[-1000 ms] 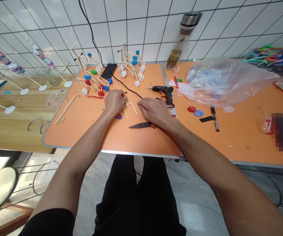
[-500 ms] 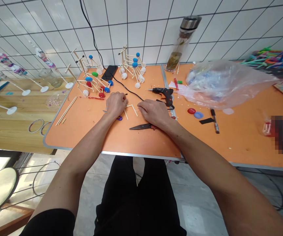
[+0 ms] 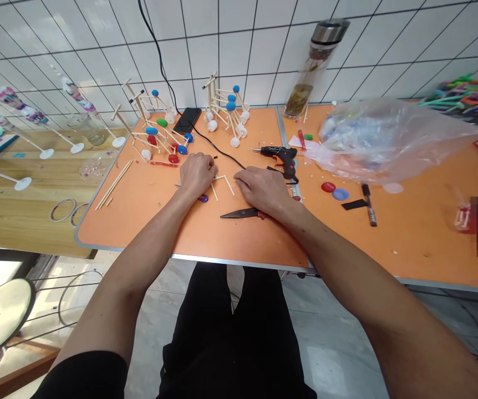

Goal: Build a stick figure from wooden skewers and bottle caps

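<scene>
My left hand (image 3: 197, 173) rests on the orange table with its fingers closed at one end of a small frame of joined wooden sticks (image 3: 224, 177). The frame's thin legs stick out into the gap between my hands. To the right, my right hand (image 3: 260, 188) lies low on the tabletop, its fingers curled and pressed together; what they hold, if anything, is hidden. Scissors (image 3: 239, 213) with dark blades lie just below it, their handles partly covered by my wrist. Beyond that hand lies a black glue gun (image 3: 280, 155). A purple ring-shaped piece (image 3: 203, 198) shows beside my left wrist.
Stick models with coloured caps (image 3: 164, 136) stand at the back left, another stick model (image 3: 226, 108) beside a phone (image 3: 187, 120). Loose sticks (image 3: 114, 184) lie at left. A glass bottle (image 3: 305, 83), plastic bag (image 3: 384, 144), bottle caps (image 3: 340, 194) and marker (image 3: 370, 206) are at right.
The view has shifted slightly, so things at the right appear a little further right. My hands and the stick frame keep nearly the same places on the table.
</scene>
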Demonstrator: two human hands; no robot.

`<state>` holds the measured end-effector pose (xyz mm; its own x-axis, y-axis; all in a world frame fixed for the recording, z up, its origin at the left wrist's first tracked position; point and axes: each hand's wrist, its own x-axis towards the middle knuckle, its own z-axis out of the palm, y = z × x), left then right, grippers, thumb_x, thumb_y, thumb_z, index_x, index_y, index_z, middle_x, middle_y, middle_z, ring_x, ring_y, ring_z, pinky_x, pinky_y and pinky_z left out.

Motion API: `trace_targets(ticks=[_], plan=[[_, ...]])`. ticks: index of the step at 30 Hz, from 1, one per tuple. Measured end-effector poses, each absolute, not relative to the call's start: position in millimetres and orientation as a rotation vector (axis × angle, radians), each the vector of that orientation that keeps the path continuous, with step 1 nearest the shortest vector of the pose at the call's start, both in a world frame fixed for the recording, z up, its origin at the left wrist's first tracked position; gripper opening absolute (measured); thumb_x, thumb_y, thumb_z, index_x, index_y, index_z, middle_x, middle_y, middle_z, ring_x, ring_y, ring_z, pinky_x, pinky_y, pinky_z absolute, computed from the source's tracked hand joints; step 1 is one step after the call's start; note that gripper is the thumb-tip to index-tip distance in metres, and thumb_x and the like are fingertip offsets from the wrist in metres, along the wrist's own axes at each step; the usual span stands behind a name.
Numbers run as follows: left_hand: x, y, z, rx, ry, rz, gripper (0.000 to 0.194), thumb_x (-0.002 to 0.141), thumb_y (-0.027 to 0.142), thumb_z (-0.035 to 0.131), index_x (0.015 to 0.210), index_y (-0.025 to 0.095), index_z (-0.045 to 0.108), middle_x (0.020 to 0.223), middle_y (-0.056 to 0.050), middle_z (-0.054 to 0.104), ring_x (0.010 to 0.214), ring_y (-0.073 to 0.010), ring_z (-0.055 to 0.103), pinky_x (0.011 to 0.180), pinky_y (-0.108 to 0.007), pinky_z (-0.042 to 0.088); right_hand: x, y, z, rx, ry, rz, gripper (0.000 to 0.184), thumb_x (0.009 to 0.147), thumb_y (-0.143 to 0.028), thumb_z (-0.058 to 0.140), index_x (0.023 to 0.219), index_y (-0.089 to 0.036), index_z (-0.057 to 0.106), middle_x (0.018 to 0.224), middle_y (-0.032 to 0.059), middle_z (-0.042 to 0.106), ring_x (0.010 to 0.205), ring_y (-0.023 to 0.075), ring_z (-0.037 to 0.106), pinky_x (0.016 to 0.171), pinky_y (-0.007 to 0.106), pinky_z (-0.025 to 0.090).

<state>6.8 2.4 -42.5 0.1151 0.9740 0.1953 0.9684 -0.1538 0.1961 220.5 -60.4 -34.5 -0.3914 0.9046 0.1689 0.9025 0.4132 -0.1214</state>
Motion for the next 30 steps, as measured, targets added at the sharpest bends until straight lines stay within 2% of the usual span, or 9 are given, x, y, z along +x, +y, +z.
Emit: trace_targets(ticks=[9,22,30], plan=[[2.3,7.7,-49.1,2.333,2.036,0.479,0.017,0.102,0.032,0.071,0.105,0.024,0.086,0.120,-0.014,0.084,0.126,-0.0369,0.072,0.090,-0.045,0.054,220.6,-61.1,-34.6,-1.593,-2.460,0.020,0.042,0.119,-0.031,0.044,0.134,-0.022,0.082,0.132,0.0120,0.083,0.111,0.0298,0.075,0.072,0.039,0.030],[2.7,5.7,-43.8,2.316,2.040,0.428,0.018,0.103,0.033,0.069,0.105,0.026,0.086,0.122,-0.013,0.084,0.125,-0.0357,0.071,0.094,-0.045,0.055,218.4,-63.8,-30.3,-1.603,-2.464,0.032,0.043,0.118,-0.031,0.045,0.135,-0.022,0.083,0.134,0.0113,0.083,0.113,0.0307,0.076,0.073,0.040,0.033],[2.3,6.7,-44.8,2.291,2.044,0.441,0.016,0.102,0.032,0.070,0.104,0.028,0.086,0.121,-0.013,0.083,0.125,-0.0370,0.070,0.096,-0.047,0.056,219.4,-63.1,-30.2,-1.608,-2.457,0.059,0.044,0.118,-0.029,0.043,0.136,-0.021,0.082,0.134,0.0136,0.083,0.114,0.0310,0.074,0.078,0.039,0.037]])
